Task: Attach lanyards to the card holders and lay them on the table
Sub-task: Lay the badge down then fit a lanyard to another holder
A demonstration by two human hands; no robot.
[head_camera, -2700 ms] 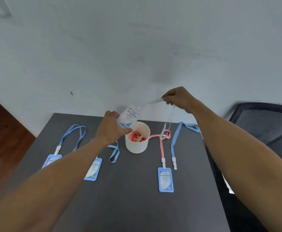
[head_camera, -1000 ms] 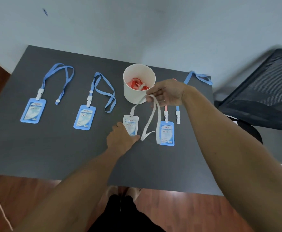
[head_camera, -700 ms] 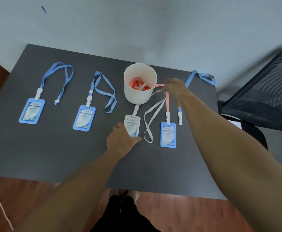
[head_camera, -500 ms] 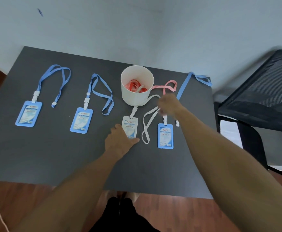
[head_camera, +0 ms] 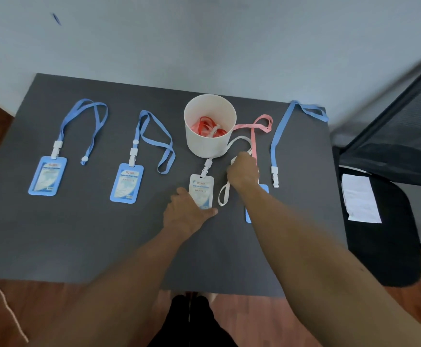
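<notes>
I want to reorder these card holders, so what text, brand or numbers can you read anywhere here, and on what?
"HOWK", roughly, in red: top of the insert in the middle blue card holder; blurred, so uncertain.
Same red word on the white card holder and the left blue card holder: too blurred to confirm.
Smaller lines beneath: unreadable.
Paper on the chair: no legible text.

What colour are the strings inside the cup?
Red lanyards lie inside the round white cup; the head view shows them best.
</notes>
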